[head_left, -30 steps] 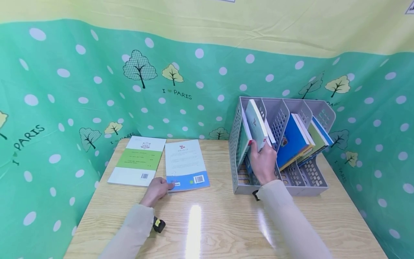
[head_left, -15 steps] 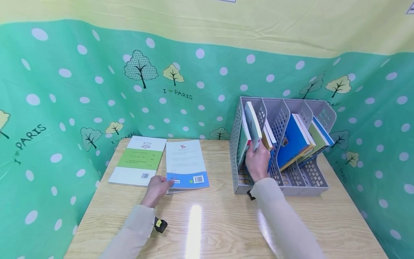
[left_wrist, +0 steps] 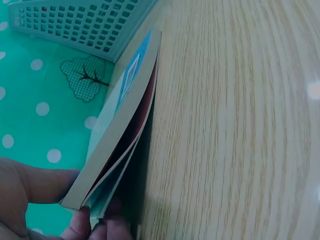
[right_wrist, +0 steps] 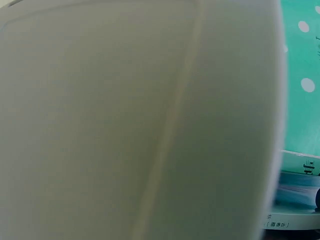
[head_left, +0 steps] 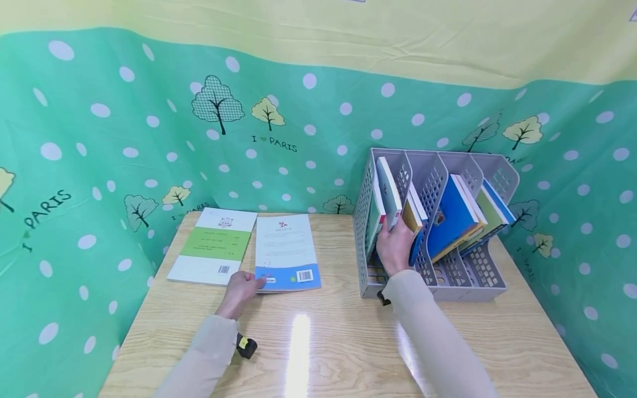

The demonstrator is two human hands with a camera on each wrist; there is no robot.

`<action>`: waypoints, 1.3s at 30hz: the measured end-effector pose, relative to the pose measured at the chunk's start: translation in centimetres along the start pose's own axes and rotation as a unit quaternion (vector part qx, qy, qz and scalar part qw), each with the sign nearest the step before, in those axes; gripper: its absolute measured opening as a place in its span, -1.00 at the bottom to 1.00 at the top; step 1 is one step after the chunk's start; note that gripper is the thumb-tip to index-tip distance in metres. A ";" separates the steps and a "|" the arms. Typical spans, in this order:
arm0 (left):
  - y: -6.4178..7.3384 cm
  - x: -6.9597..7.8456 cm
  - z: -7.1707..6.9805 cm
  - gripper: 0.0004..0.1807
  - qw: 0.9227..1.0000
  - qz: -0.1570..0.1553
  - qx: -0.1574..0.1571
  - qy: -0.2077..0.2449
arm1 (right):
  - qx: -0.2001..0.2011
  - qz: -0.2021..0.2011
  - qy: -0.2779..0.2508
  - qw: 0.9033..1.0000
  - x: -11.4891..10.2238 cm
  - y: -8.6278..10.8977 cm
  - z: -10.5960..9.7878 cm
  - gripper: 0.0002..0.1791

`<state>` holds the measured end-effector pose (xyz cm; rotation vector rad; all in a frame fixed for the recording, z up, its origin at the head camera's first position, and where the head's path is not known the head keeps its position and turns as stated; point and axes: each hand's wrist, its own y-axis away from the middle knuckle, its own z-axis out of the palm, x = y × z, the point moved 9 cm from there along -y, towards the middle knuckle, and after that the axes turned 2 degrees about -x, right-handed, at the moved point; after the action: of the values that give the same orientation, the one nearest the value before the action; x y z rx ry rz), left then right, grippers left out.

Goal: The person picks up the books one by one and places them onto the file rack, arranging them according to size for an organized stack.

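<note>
My left hand (head_left: 241,290) pinches the lower left corner of a white book with a blue band (head_left: 287,251). In the left wrist view the thumb lies on top and fingers are under the book's corner (left_wrist: 112,127); its page edges gape a little. My right hand (head_left: 395,247) grips the lower end of a pale green book (head_left: 389,187) standing in the leftmost compartment of a grey file rack (head_left: 478,294). Its fingers are partly hidden. Another green book (head_left: 375,216) leans left of it, and a tan-covered book (head_left: 412,216) stands to its right.
A white book with a green band (head_left: 214,247) lies flat at left. Blue books (head_left: 450,215) and a green book (head_left: 487,213) lean in the rack's right compartments. A polka-dot curtain (head_left: 308,166) hangs behind the wooden table (head_left: 338,337). A blurred pale surface (right_wrist: 125,120) fills most of the right wrist view.
My right hand has moved left and slightly down with the pale green book, uncovering the tan-covered book beside it. The white-and-blue book's lower edge rose slightly, then settled; my left hand barely moved.
</note>
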<state>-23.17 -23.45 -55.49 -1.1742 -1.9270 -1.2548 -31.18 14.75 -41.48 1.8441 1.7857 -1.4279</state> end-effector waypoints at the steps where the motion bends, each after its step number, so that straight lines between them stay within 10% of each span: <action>1: 0.0 0.0 0.0 -0.73 1.000 0.004 0.001 -0.001 | 0.000 0.003 0.003 1.000 0.1 0.0 0.0 -0.61; 12: -0.5 -1.0 1.4 -0.66 0.991 -0.022 -0.019 0.132 | -0.042 0.031 0.008 0.999 1.2 0.0 1.0 -0.59; 30: -0.8 -0.6 2.1 -0.73 0.987 -0.010 -0.035 0.157 | -0.062 0.009 -0.003 0.998 1.3 0.1 1.8 -0.58; 39: -1.7 -1.3 3.1 -0.62 0.971 -0.010 -0.058 0.232 | -0.117 0.019 -0.005 0.993 1.1 0.5 2.0 -0.50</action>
<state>-24.01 -21.40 -58.52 -0.8202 -1.5404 -1.5127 -31.91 13.92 -43.51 1.7379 1.8145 -1.1578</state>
